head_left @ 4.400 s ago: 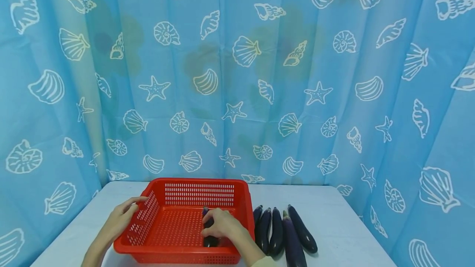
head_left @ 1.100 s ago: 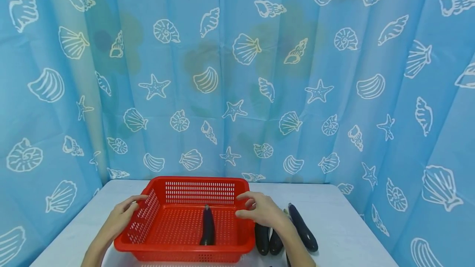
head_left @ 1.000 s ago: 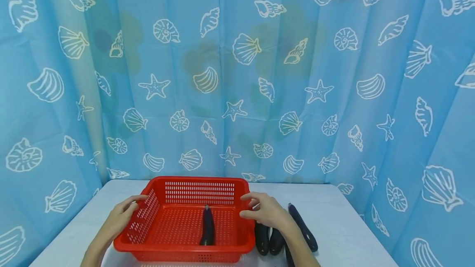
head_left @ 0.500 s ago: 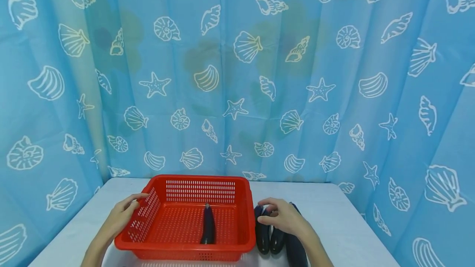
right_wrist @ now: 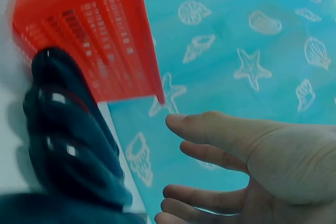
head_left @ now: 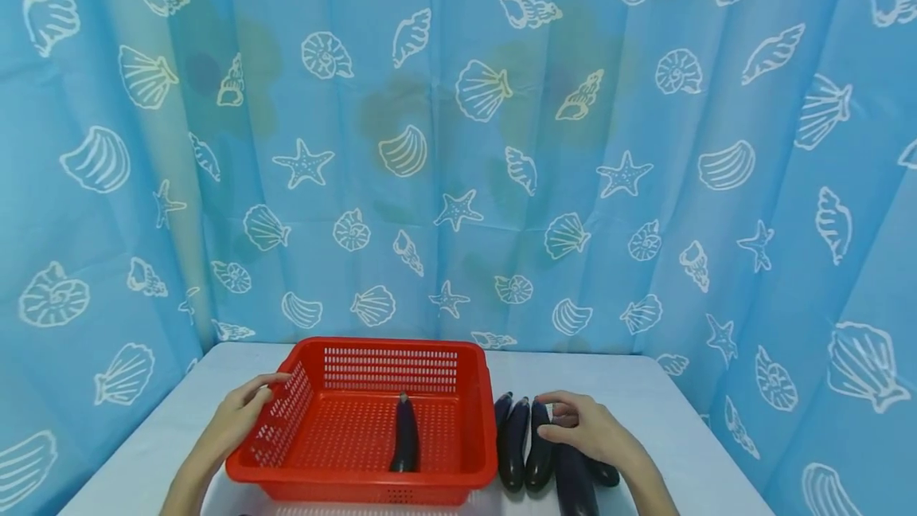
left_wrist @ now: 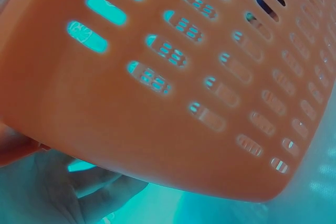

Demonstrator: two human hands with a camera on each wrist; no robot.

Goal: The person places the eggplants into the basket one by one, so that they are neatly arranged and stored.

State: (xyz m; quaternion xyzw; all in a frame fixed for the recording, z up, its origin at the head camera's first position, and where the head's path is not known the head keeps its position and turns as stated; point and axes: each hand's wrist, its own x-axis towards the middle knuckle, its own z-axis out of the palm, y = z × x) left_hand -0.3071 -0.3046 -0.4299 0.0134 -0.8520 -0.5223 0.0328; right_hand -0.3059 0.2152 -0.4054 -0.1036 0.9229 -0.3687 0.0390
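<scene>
A long, shiny, dark purple eggplant [head_left: 405, 440] lies inside the box-shaped red plastic basket [head_left: 358, 478] with lots of holes. So one looks done. Five more dark purple eggplants [head_left: 513, 452] lie beside the basket on the white table [head_left: 688, 436], so those look left. The right hand [head_left: 591, 428] is above them, thumb and fingers apart, holding nothing. The left hand [head_left: 236, 416] touches the basket's side; I can't tell if it grips. I see no words or labels, only white shells and starfish on the blue cloth curtain [head_left: 458, 142].
</scene>
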